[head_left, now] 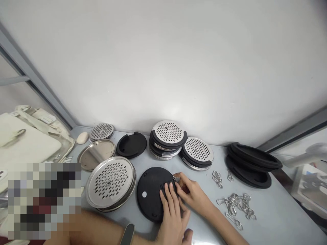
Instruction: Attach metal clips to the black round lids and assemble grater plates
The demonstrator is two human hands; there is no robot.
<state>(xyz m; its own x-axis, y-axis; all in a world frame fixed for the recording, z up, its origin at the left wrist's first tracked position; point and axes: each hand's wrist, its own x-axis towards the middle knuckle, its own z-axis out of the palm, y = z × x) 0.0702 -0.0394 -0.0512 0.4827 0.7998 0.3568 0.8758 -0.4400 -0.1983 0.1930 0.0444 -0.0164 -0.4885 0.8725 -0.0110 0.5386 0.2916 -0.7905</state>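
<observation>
A round black disc (149,185) with a white dot lies on the table in front of me. My left hand (173,212), coming from the lower left, rests on the disc's right part, its fingers stretched flat over a small black piece (162,186) at the edge. At that same edge my right hand (195,195) pinches a thin metal wire clip (175,178); its loop sticks out past the fingertips. The clip's other end is hidden under the hands.
Loose wire clips (236,203) lie on the right. Perforated metal discs (111,180) are stacked to the left; more stacks (170,132), some with black rims, stand behind. Black round holders (251,160) lean together at far right. A white wall (163,68) rises behind the table.
</observation>
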